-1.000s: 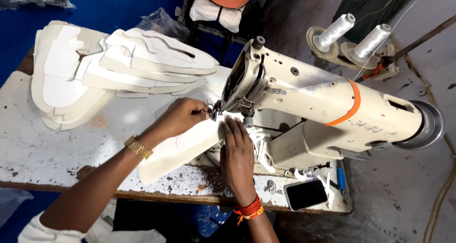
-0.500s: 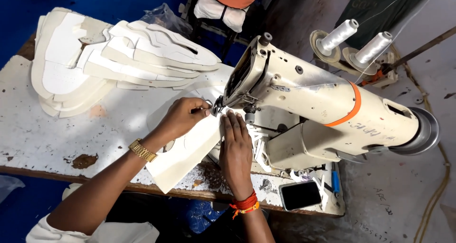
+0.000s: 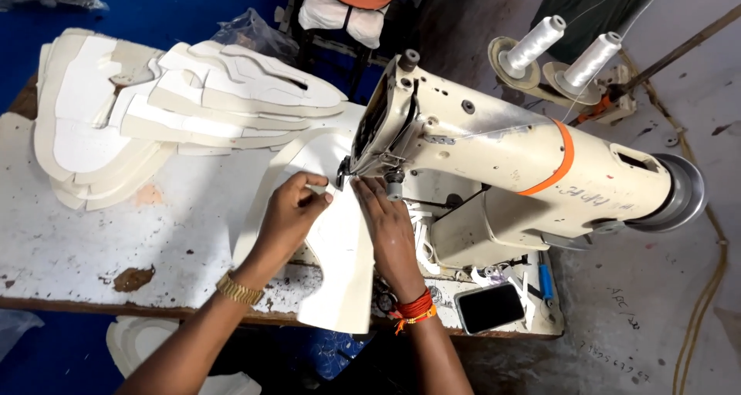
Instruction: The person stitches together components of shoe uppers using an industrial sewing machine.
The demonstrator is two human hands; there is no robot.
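Note:
A cream sewing machine [image 3: 502, 155] with an orange band stands on a worn white table [image 3: 69, 248]. A long cream cut piece [image 3: 340, 264] lies under its needle and hangs over the table's front edge. My left hand [image 3: 289, 213] pinches the piece's upper edge just left of the needle. My right hand [image 3: 386, 225] lies flat on the piece right below the presser foot, fingers pointing at the needle. A gold bracelet sits on my left wrist and red threads on my right.
A fanned stack of cream cut pieces [image 3: 154, 109] fills the table's back left. Two white thread cones [image 3: 563, 47] stand behind the machine. A dark phone [image 3: 488, 308] lies at the front right edge, with small scraps next to it. More cream pieces show below the table.
The cut piece has swung from a slant to nearly straight toward me and now hangs further over the front edge. Both hands stayed at the needle; the view has shifted a little.

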